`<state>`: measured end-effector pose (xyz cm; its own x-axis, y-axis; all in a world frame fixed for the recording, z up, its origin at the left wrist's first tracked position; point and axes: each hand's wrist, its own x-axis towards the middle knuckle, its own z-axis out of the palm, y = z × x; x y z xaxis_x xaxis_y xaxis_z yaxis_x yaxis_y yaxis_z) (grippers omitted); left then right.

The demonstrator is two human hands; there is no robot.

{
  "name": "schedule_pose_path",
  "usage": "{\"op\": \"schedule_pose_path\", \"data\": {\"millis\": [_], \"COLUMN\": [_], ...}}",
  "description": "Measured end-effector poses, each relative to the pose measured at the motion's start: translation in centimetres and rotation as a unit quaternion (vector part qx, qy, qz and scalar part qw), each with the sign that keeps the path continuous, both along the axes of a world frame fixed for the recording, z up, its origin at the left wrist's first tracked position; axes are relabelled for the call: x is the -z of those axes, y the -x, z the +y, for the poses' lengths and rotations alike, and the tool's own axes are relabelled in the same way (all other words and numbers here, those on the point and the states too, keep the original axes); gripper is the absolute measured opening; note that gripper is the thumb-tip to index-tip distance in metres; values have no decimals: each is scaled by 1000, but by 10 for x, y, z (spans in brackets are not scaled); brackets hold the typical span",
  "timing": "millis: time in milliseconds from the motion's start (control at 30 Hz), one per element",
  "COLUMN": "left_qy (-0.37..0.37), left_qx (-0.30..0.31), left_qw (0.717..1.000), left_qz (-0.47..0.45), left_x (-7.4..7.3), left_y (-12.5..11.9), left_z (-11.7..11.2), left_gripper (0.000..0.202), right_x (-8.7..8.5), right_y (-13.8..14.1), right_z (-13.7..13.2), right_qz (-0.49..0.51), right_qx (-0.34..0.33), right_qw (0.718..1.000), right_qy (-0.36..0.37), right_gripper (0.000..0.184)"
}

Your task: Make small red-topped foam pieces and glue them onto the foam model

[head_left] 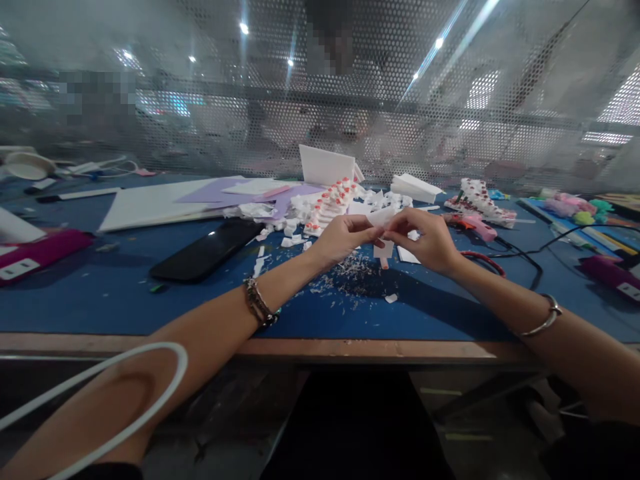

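Observation:
My left hand (343, 238) and my right hand (425, 239) meet above the middle of the blue table (100, 293). Both pinch a small white foam piece (382, 230) between fingertips; a part of it with a reddish tip hangs down below my fingers. Under my hands lies a scatter of white shavings (345, 273). Just behind them stands a stepped white foam model with red dots (330, 203). A beaded bracelet is on my left wrist, a metal bangle on my right.
A black phone (207, 250) lies left of my hands. White and purple sheets (165, 200) lie behind it. A pink tool (475, 227), black cable (525, 257), a second dotted model (477, 197) and magenta boxes (35, 253) are around. A perforated screen (320, 100) closes the back.

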<state>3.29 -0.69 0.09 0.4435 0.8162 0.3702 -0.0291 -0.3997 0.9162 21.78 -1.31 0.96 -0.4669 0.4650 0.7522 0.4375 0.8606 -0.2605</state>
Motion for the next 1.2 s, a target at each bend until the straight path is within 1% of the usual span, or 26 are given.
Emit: {"op": "schedule_pose_path", "data": {"millis": [133,233,367,500,600,700,833,900,1033,1200], "left_qy": [-3,12,34,34,33,37,40,42,55,62], "left_qx": [1,3,3,16,16,8,-1,-6,-4,-4], "left_qw": [1000,998,996,995,996,997,998,998,997,996], "left_qz": [-24,-57,-82,-90,-86,-68,-50,-51,-60,-63], "left_x": [1,2,1,0,0,1,1,0,-1,0], "left_y": [-2,-2,-2,-1,-1,-1,-2,-2,-3,-3], "left_z": [2,5,5,4,4,5,4,4,2,1], "left_gripper": [29,34,37,40,40,41,41,40,40,39], "right_x": [-4,-8,-9,-8,-7,-5,-3,-3,-3,-3], "right_y": [-2,-4,-3,-1,0,0,1,1,-1,-1], "right_z": [0,0,-3,-5,-4,-3,-3,-2,-1,-1], "right_qz": [-21,-45,-34,-7,7,1,-9,-8,-32,-30], "right_qx": [-38,-58,-46,-30,-32,-37,-14,-10,-32,-23], "right_qw": [999,997,998,1000,999,999,1000,1000,999,999], "right_qy": [-13,-32,-32,-7,6,-2,-5,-4,-18,-18], "right_gripper": [12,10,10,12,12,12,13,12,15,13]}}
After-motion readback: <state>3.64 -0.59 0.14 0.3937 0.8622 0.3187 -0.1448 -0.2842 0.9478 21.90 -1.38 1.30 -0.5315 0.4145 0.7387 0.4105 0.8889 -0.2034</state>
